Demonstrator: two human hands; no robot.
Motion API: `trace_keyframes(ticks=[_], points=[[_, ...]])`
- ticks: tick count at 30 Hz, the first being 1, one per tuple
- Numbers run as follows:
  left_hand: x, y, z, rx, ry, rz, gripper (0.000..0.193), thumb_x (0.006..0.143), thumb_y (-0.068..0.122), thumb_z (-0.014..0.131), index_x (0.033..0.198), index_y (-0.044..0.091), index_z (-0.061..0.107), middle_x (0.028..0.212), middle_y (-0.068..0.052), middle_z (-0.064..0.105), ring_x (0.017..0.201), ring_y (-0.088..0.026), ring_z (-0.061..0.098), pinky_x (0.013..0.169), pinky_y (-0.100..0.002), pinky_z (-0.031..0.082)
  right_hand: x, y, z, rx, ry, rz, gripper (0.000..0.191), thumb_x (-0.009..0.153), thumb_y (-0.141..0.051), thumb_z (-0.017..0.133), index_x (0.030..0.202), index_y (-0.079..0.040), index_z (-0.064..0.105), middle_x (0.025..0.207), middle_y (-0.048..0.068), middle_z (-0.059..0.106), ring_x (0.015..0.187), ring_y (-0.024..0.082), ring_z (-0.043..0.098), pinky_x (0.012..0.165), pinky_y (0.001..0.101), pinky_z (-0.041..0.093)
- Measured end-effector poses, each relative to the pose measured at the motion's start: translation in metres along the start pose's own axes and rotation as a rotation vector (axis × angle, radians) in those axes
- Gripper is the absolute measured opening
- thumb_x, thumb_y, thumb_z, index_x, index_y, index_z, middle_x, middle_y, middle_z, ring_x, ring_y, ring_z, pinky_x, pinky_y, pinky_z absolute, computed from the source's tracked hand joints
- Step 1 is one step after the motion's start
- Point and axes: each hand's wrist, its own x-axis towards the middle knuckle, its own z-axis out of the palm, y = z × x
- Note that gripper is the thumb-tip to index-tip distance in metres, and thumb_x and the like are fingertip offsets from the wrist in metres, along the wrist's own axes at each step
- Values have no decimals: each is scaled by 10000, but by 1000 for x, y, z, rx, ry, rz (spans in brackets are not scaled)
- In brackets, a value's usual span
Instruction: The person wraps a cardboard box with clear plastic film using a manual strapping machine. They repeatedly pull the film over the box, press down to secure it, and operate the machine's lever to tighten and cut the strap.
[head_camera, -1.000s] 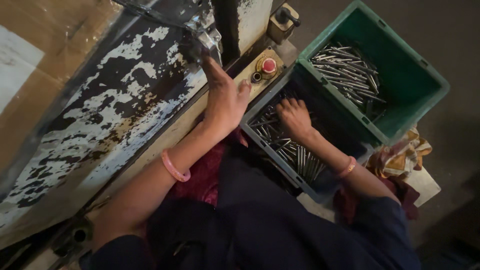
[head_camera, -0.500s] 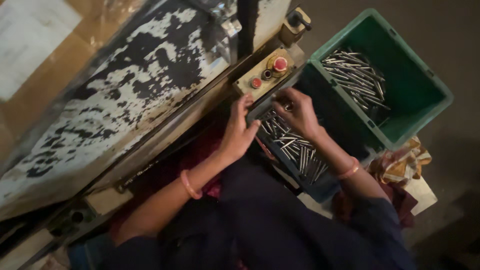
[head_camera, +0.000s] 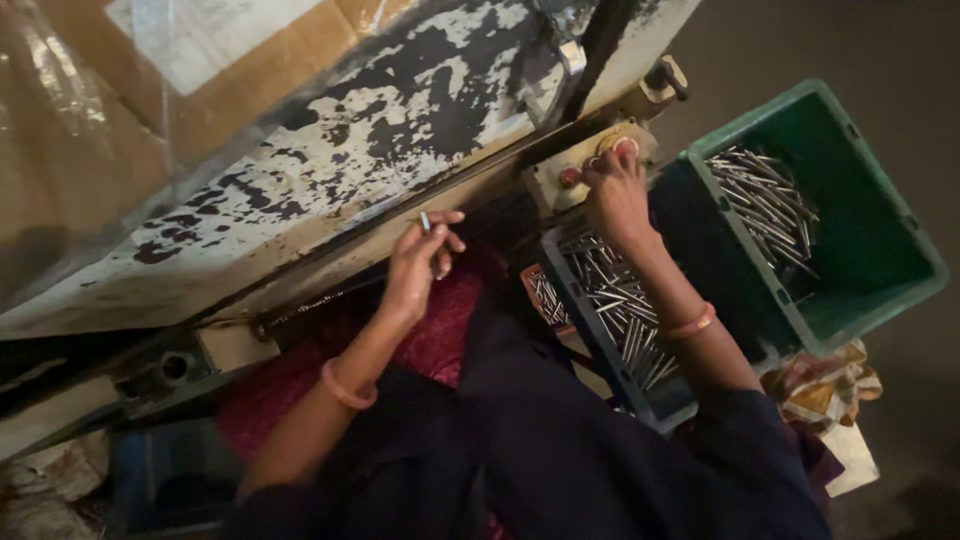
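My left hand (head_camera: 424, 255) pinches a short metal pin (head_camera: 425, 221) by its end, held upright just in front of the worn, paint-chipped machine body (head_camera: 400, 130). My right hand (head_camera: 617, 190) rests on the small control box (head_camera: 590, 160), its fingers over the red button at the top; a second red button (head_camera: 570, 177) shows to the left. Below my right forearm a dark blue crate (head_camera: 590, 300) holds several loose metal pins (head_camera: 610, 300). Both wrists wear pink bangles.
A green crate (head_camera: 880, 250) with several more metal pins (head_camera: 765, 195) sits to the right of the blue one. A patterned cloth (head_camera: 830, 385) lies below it. A taped cardboard box (head_camera: 120, 90) fills the upper left. Dark machine parts sit at lower left.
My right hand left the pins in the blue crate and rose to the control box button. My left hand drew back from the crate toward the machine, now holding a pin.
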Motion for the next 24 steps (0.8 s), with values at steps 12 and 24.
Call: trace_keyframes(ticks=[12, 24], points=[[-99, 173, -19, 604, 315, 790, 134, 1138, 45, 587, 1219, 45, 694, 966, -12, 678, 674, -27, 510, 609, -194, 424, 33, 6, -34, -91, -186, -22, 362, 795, -76, 704, 1144, -152, 763, 1217, 191, 627, 1158, 409, 533, 925, 556, 422], [-84, 298, -101, 1588, 963, 1029, 487, 1103, -41, 654, 1548, 94, 509, 1571, -198, 496, 1446, -361, 517, 1212, -514, 458, 196, -87, -188, 276, 509, -416, 200, 1065, 6, 598, 1260, 45, 615, 1237, 256, 608, 1158, 464, 539, 986, 546, 410]])
